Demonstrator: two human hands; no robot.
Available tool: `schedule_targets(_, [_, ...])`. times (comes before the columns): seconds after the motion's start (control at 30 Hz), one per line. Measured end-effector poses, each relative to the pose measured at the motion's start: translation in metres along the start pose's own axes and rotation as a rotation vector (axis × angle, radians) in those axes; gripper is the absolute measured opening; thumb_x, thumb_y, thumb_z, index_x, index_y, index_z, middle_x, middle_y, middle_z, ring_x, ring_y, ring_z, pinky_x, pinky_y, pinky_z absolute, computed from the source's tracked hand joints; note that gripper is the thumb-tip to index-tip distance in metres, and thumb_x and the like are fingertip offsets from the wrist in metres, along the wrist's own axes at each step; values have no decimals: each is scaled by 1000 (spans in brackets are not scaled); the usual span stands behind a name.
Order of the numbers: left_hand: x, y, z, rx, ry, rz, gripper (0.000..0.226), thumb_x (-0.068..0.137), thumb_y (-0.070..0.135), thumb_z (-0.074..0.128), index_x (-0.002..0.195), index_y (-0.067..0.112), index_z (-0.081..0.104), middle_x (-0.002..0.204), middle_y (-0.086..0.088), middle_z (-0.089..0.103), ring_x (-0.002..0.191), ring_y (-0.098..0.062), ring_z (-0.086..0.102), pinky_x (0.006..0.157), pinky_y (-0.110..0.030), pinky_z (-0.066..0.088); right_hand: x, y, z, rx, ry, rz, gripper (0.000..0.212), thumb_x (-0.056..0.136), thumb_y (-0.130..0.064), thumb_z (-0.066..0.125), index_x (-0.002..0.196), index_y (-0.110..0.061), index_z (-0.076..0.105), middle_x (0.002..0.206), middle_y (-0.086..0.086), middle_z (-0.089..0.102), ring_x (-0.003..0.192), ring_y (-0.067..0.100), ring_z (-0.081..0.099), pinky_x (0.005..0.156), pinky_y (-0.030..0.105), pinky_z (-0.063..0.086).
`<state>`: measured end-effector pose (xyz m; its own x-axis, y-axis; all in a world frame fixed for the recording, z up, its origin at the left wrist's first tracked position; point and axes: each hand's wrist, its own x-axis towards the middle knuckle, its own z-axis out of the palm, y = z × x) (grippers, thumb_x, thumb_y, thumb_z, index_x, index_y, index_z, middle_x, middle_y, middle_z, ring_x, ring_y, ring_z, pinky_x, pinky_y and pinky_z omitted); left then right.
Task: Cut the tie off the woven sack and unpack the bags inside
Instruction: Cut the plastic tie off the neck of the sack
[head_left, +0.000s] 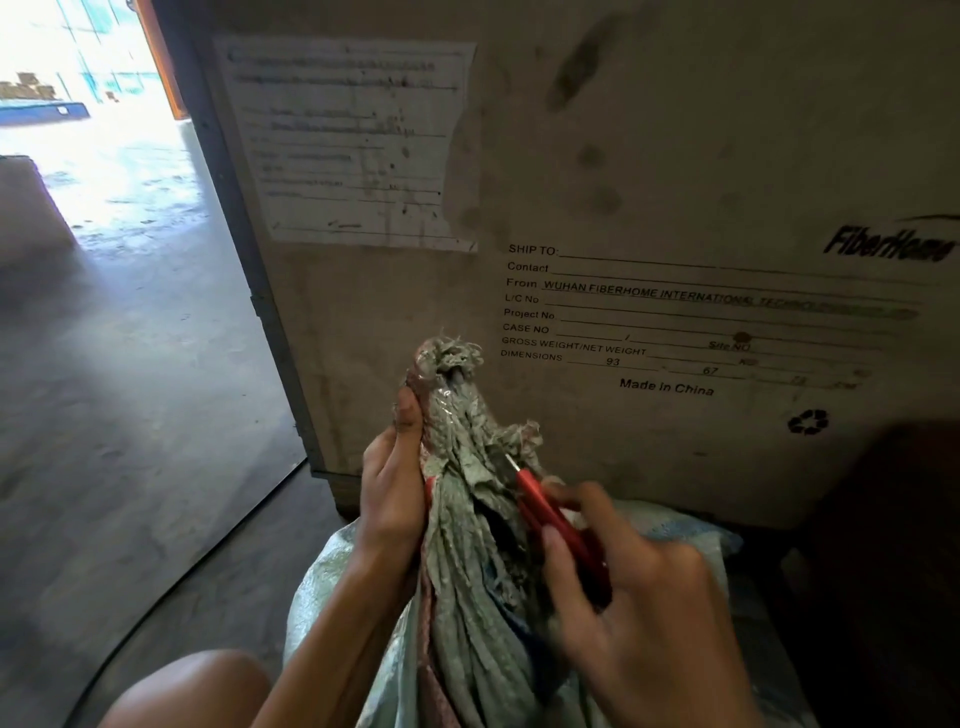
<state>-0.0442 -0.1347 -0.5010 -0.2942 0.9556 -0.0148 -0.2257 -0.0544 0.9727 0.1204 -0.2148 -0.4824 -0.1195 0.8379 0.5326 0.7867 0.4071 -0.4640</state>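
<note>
A grey-green woven sack (467, 613) stands between my knees, its neck (460, 415) bunched upward and wrapped with clear tape near the frayed top. My left hand (395, 483) grips the neck from the left side. My right hand (628, 587) holds a red-handled cutter (556, 519), whose small blade tip presses into the gathered fabric on the neck's right side. The tie itself is hard to make out among the folds. The bags inside the sack are hidden.
A large dirty shipping crate (649, 208) with printed text and a paper label (353, 140) stands right behind the sack. Concrete floor (130, 389) stretches left toward a bright doorway. A black cable (208, 551) runs across the floor. My bare knee (192, 691) is at the lower left.
</note>
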Motion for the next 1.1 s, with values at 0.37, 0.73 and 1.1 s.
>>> schedule_targets(0.37, [-11, 1, 18, 115, -181, -203, 76, 93, 67, 39, 89, 1, 77, 82, -9, 80, 70, -14, 76, 64, -24, 60, 14, 10, -41, 415, 212, 274, 41, 73, -53, 73, 111, -41, 63, 89, -25, 71, 75, -7, 71, 56, 12, 57])
schedule_targets(0.73, [-35, 8, 33, 109, -373, -58, 45, 101, 34, 43, 72, 12, 69, 54, 14, 72, 50, 8, 66, 47, -4, 45, 21, 35, -35, 216, 248, 348, 63, 67, -46, 84, 122, -38, 56, 82, -17, 65, 76, -2, 67, 67, 25, 61])
schedule_targets(1.1, [-49, 5, 36, -90, -356, -109, 46, 97, 16, 47, 61, 14, 76, 62, 1, 75, 53, 4, 69, 50, -10, 51, 25, 46, -25, 172, 322, 353, 48, 75, -37, 81, 118, -34, 59, 81, -18, 66, 75, -5, 66, 68, 16, 56])
